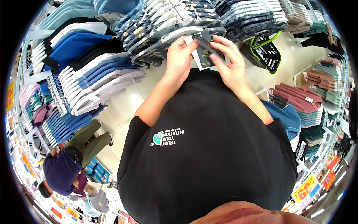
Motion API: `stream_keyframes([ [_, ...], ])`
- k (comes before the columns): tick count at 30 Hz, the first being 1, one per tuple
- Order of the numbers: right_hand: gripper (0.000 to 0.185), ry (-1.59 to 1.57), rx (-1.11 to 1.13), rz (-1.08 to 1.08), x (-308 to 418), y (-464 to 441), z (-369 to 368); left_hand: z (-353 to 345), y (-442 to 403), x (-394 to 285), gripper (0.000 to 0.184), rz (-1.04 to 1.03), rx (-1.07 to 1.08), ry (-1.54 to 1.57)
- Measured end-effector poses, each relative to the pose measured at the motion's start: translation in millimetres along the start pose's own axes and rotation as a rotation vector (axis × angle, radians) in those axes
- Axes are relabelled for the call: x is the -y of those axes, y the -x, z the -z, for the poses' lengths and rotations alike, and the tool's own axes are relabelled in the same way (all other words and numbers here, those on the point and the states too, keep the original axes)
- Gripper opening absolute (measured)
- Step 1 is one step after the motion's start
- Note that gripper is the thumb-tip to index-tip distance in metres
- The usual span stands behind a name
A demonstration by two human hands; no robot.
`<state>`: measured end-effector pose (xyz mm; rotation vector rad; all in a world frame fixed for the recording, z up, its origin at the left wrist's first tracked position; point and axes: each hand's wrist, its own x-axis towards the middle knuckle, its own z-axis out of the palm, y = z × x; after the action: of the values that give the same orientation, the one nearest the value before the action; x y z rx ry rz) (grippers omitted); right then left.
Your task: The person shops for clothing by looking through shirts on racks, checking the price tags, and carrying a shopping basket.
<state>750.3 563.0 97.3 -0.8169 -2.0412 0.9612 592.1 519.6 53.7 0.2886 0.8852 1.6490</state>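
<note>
My left hand (pixel 178 56) pinches a bunch of hang tags between thumb and fingers. The bunch includes a black hang tag (pixel 206 56) with a small gold emblem, and a white card (pixel 196 58) shows behind it. Another dark tag (pixel 203 40) is tilted up across the top and is blurred. My right hand (pixel 232 61) is closed on the right side of the tags, thumb below and fingers above. Just beyond my hands hang patterned grey and blue shirts (pixel 164 33) on white hangers. Whether the tags are attached to one of them cannot be made out.
A black shopping basket (pixel 263 56) with green handles stands on the floor to the right. Racks of blue and grey shirts (pixel 100 82) are at left, folded-looking pink shirts (pixel 296 97) at right. A person in a dark top (pixel 61 170) is at lower left, another person (pixel 317 40) at upper right.
</note>
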Motion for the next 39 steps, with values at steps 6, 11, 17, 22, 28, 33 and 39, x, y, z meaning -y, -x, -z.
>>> stream_keyframes([
  [6,0.056,0.050,0.186,-0.108,7,-7,-5,0,2,-2,0.013,-0.020,0.011,0.106],
  [11,0.052,-0.199,0.130,-0.306,-18,2,-12,0,1,-5,0.023,0.033,-0.010,0.151],
  [17,0.040,-0.524,-0.022,-0.479,-23,8,-15,3,-3,-4,0.030,0.073,0.024,0.118],
  [22,0.038,-0.634,-0.104,-0.521,-29,13,-16,2,-2,-8,0.039,0.141,0.059,0.074],
  [28,0.037,-0.602,-0.065,-0.610,-31,21,-21,6,0,-6,0.049,0.212,0.068,0.020],
  [33,0.047,-0.678,-0.001,-0.553,-20,18,-30,14,0,-8,0.058,0.215,0.028,0.007],
  [39,0.046,-0.763,-0.001,-0.605,-26,12,-27,19,1,4,0.028,0.255,0.073,-0.047],
])
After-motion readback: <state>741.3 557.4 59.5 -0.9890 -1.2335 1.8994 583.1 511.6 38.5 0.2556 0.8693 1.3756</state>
